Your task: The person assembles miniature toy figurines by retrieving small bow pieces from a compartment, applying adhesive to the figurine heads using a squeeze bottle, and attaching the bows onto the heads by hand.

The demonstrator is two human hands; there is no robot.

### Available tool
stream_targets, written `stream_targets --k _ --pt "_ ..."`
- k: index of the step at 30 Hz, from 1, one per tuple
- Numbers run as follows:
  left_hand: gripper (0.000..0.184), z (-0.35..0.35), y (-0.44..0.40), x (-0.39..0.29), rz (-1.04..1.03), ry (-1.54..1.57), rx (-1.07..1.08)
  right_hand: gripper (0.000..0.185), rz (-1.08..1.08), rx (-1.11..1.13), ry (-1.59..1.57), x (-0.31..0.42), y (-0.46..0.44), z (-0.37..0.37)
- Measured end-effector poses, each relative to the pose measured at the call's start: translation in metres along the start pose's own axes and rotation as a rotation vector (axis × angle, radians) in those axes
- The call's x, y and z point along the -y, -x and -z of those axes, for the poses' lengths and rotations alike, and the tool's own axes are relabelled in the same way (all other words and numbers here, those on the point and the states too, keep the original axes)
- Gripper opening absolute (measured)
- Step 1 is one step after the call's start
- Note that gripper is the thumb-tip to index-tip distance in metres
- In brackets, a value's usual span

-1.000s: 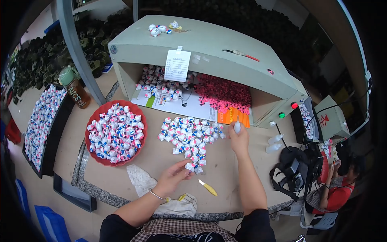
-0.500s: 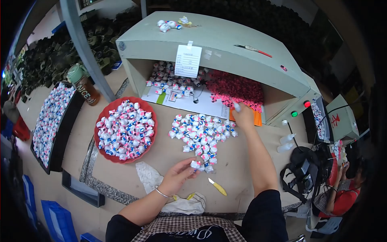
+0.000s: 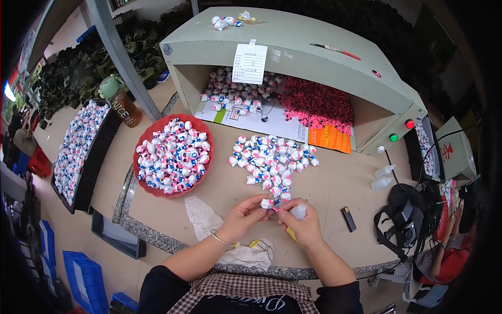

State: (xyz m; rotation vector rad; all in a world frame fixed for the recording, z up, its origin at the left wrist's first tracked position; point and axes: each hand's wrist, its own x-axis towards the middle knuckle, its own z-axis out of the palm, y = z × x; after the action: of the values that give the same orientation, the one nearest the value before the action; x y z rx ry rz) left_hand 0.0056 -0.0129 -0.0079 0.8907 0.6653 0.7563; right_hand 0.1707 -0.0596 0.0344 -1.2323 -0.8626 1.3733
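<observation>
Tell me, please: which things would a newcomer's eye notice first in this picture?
Probably the red bowl, left of centre, heaped with small white, pink and blue figures. Next, the bright pink pile inside the box at the back. In front, the left hand holds one figure, close to a pink piece and white bottle in the right hand.

Tan surface [image 3: 334, 183]: red bowl [image 3: 160, 192] left, loose figurine pile [image 3: 272, 159] mid, rumpled cloth [image 3: 246, 255] near edge. Black object [image 3: 348, 219] (lighter, maybe) right, two bottles [image 3: 381, 183] beyond.
</observation>
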Motion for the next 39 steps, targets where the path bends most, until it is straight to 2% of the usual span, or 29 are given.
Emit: stream_targets --k 11,20,26,29,39 --pt "0.039 -0.002 -0.001 -0.006 0.046 -0.096 0.029 0.009 -0.053 0.007 0.088 -0.012 -0.011 -0.004" --pt "0.038 0.002 0.000 -0.006 0.037 -0.139 0.016 0.009 -0.131 -0.111 0.056 -0.013 -0.012 -0.011" --pt "0.036 0.003 -0.001 -0.009 0.105 -0.037 0.013 0.019 -0.125 0.054 0.165 -0.014 -0.019 0.000" --pt "0.037 -0.002 0.001 -0.008 0.101 -0.034 0.039 0.020 0.058 0.050 0.343 -0.017 -0.015 0.005" --pt "0.034 0.004 0.000 -0.007 0.123 -0.101 0.066 0.016 0.128 0.060 0.447 -0.016 -0.017 0.007"
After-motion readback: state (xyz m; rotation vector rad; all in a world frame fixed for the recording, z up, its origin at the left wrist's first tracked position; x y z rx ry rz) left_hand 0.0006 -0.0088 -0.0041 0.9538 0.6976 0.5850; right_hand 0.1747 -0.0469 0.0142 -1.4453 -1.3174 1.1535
